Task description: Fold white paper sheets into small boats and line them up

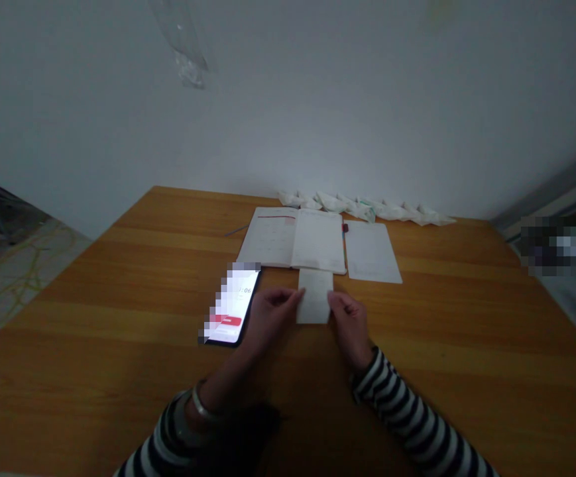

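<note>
A small white sheet of paper (314, 296) lies on the wooden table (118, 318) in front of me. My left hand (269, 318) pinches its left edge with closed fingers. My right hand (351, 320) holds its right edge, fingers curled. Both sleeves are black-and-white striped, and a bracelet sits on my left wrist. A lit phone (231, 305) lies just left of my left hand.
An open notebook (295, 239) lies beyond the paper, with a loose white sheet (371, 252) to its right and a pen (345, 228) between them. A row of folded white paper shapes (367, 208) lines the wall. A dim floor lies at left.
</note>
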### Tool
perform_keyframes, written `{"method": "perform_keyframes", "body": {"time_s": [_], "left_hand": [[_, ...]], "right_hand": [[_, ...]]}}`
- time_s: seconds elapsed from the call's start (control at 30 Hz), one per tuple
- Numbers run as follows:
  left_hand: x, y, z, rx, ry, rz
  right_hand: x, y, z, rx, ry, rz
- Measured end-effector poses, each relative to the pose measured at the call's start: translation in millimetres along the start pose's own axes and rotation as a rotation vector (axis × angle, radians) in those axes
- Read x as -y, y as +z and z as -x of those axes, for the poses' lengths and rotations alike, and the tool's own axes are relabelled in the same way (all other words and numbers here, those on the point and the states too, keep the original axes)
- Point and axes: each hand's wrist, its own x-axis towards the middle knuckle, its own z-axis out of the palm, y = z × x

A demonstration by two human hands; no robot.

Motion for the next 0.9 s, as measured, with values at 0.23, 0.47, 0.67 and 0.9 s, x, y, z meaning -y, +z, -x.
{"method": "perform_keyframes", "body": {"time_s": [0.23, 0.47, 0.67, 0.9], "left_hand": [[1.4, -11.6, -7.8, 0.282, 0.049, -0.194], [-1.2, -6.3, -8.7, 0.290, 0.185, -0.198], [-3.1, 3.0, 4.0, 0.400, 0.278, -0.304], [5.1, 6.8, -1.1, 0.266, 0.313, -0.311]], "right_hand": [[7.3, -22.4, -15.8, 0.128, -0.060, 0.184], [9.0, -27.6, -16.6, 0.642, -0.107, 0.406], [10.2, -22.4, -15.0, 0.670, -0.148, 0.399], [18.9, -14.1, -12.3, 0.582, -0.171, 0.388]]}}
